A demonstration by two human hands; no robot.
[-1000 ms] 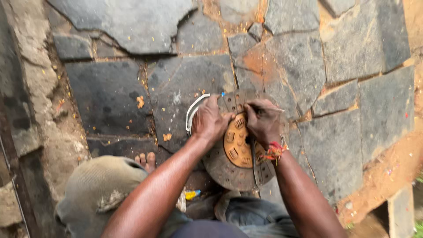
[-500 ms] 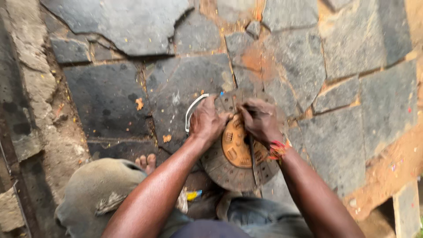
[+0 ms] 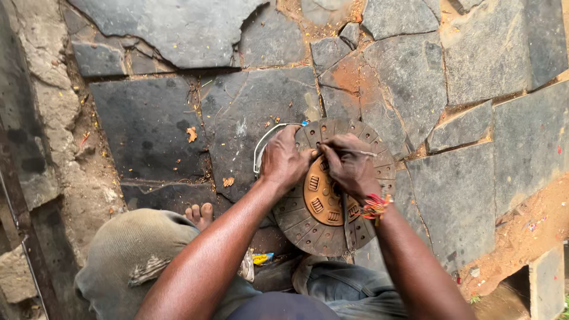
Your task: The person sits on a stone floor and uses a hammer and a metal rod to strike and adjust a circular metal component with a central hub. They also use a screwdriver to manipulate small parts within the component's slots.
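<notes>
The ground is paved with irregular dark grey flagstones [image 3: 148,124], set with orange-brown earth [image 3: 349,74] showing in the joints between them. Left of the flagstones runs a rough border of pale, weathered stone [image 3: 44,101]; right of them lies a strip of bare reddish soil [image 3: 527,225]. Small dry leaf fragments [image 3: 191,134] are scattered on the flagstones under even daylight.

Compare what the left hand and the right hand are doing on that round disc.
The left hand lies spread over the upper left edge of the clutch disc, gripping it; the right hand is curled near the middle, pinching a thin metal tool. The right wrist wears a bright thread band; the left wrist is bare. Both hands touch the disc, and both arms reach in from the bottom of the head view.
</notes>
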